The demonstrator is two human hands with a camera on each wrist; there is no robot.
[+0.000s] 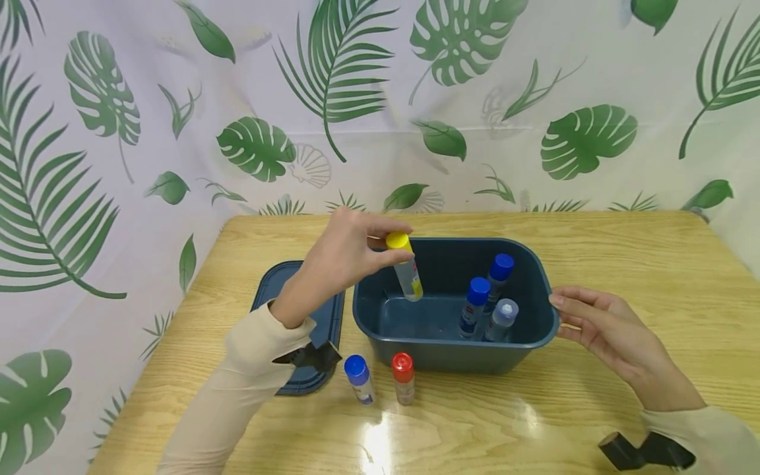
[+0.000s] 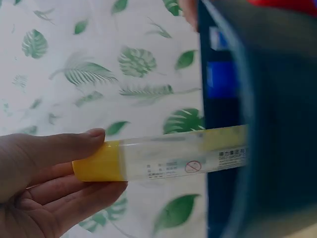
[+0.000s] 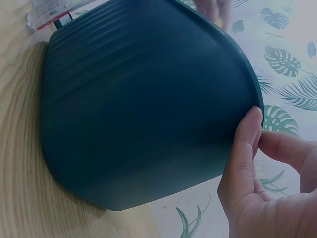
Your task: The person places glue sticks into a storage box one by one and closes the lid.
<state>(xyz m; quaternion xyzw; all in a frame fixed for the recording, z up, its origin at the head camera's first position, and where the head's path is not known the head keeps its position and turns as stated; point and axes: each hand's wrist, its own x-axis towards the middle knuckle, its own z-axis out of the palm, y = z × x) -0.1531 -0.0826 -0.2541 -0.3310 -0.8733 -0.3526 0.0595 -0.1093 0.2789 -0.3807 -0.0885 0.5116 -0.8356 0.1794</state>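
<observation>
With my left hand point(image 1: 350, 247) I pinch the yellow-capped tube point(image 1: 410, 280) by its cap, between thumb and fingers. The tube is tilted, its lower end below the rim of the dark blue bin point(image 1: 463, 359), towards the left end; whether it touches the floor inside, I cannot tell. My right hand point(image 1: 611, 330) pinches the rim at the right end.

As I hold only the cap, it could come loose, and then the tube would drop. If I let go while it leans, it could fall over, because its base looks narrow. If my right hand pulled, the bin could slide, and the two blue-capped tubes point(image 1: 475, 300) point(image 1: 500, 270) and the pale-topped bottle point(image 1: 503, 320) could tip over inside. A low left sleeve point(image 1: 261, 356) could knock down the blue-topped tube point(image 1: 359, 379) or the red-capped tube point(image 1: 404, 379), both upright on the table in front.

About writing: the clear side of my tube carries small Chinese characters, a red crossed-out circle point(image 2: 193, 167) and dark print, which seems to say "DELI GROUP", but I am not certain. The other labels are too small for me to read.
</observation>
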